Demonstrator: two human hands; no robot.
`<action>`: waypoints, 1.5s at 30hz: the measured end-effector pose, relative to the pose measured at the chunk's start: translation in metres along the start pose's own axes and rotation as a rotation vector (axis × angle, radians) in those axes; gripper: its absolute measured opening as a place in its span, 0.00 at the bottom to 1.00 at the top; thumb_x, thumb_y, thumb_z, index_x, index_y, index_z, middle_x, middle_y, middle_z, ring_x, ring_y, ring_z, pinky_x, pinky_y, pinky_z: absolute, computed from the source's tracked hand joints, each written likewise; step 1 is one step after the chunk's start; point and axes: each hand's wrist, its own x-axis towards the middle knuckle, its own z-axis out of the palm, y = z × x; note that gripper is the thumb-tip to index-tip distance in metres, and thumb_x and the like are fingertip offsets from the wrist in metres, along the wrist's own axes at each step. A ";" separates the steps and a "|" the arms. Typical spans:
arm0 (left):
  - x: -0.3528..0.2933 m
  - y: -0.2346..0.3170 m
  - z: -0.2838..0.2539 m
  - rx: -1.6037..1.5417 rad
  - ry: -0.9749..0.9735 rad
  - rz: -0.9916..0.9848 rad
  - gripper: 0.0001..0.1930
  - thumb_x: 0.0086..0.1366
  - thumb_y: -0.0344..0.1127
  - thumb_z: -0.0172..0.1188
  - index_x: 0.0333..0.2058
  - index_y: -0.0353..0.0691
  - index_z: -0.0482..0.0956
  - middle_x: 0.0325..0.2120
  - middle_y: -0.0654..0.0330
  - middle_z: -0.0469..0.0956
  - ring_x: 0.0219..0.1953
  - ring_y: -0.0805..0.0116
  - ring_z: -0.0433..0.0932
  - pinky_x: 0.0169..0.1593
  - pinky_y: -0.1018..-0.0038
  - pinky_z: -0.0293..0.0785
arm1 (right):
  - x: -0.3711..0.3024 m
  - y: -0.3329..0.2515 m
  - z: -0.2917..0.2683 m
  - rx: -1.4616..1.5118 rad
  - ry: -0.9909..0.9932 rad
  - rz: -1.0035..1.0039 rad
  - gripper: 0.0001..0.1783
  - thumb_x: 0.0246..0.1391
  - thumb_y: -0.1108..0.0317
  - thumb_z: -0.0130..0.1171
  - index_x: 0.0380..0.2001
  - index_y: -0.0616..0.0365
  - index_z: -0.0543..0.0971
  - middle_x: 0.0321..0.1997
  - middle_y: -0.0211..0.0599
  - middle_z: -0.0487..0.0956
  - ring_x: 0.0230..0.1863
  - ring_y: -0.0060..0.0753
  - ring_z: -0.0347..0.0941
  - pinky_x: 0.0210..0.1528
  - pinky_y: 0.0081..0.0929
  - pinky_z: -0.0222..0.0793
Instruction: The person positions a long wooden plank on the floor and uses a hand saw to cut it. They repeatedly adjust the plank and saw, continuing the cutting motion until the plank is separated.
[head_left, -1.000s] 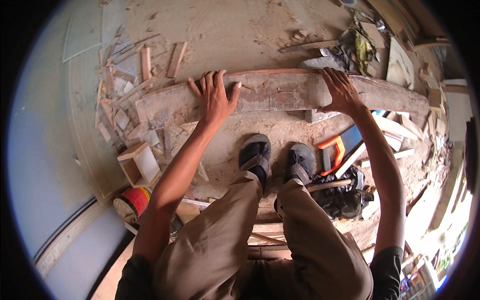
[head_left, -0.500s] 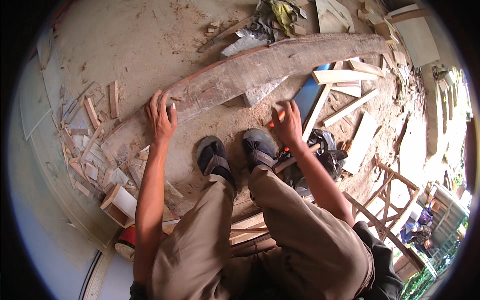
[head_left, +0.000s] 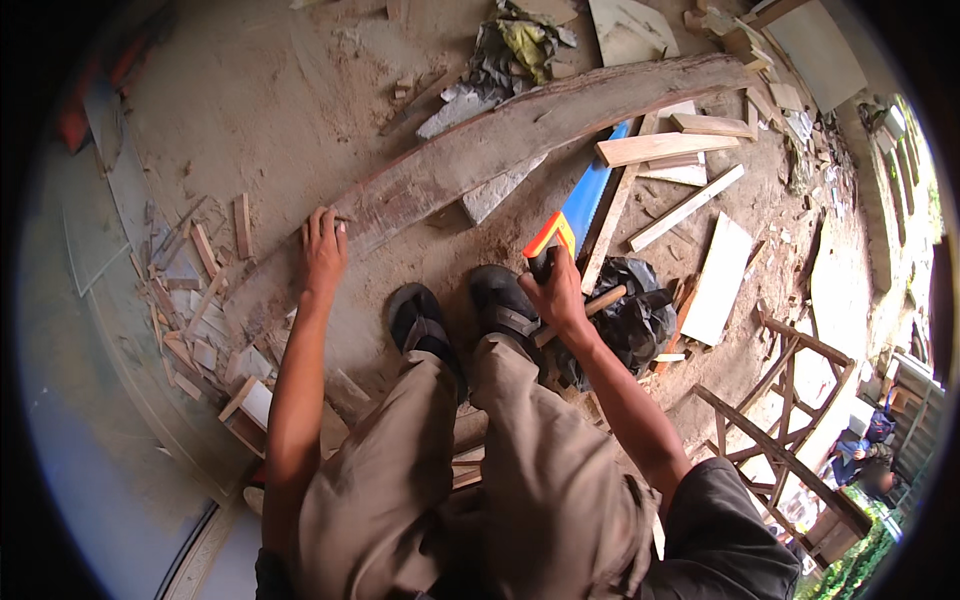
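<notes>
Right hand point(head_left: 553, 285) now curled round dark-and-orange handle of saw point(head_left: 590, 187). One second ago that hand was on plank point(head_left: 520, 132); half second ago, near handle. Saw beside plank, blue blade pointing toward it, long wood strip point(head_left: 612, 228) just to right. Left hand point(head_left: 325, 252) same as before: on plank near its left end, fingers bent over top, loose, not clenched. Plank on floor point(head_left: 270, 115), past person's shoes point(head_left: 503, 300).

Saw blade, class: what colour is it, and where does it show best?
The saw blade is blue, showing best in the head view.
</notes>
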 end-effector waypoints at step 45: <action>-0.045 0.125 -0.193 -0.369 -0.066 -0.567 0.16 0.62 0.46 0.59 0.37 0.39 0.82 0.34 0.49 0.82 0.40 0.50 0.81 0.43 0.63 0.75 | -0.103 -0.230 -0.069 0.423 -0.171 0.194 0.28 0.58 0.48 0.58 0.26 0.70 0.75 0.15 0.49 0.71 0.19 0.28 0.66 0.27 0.37 0.66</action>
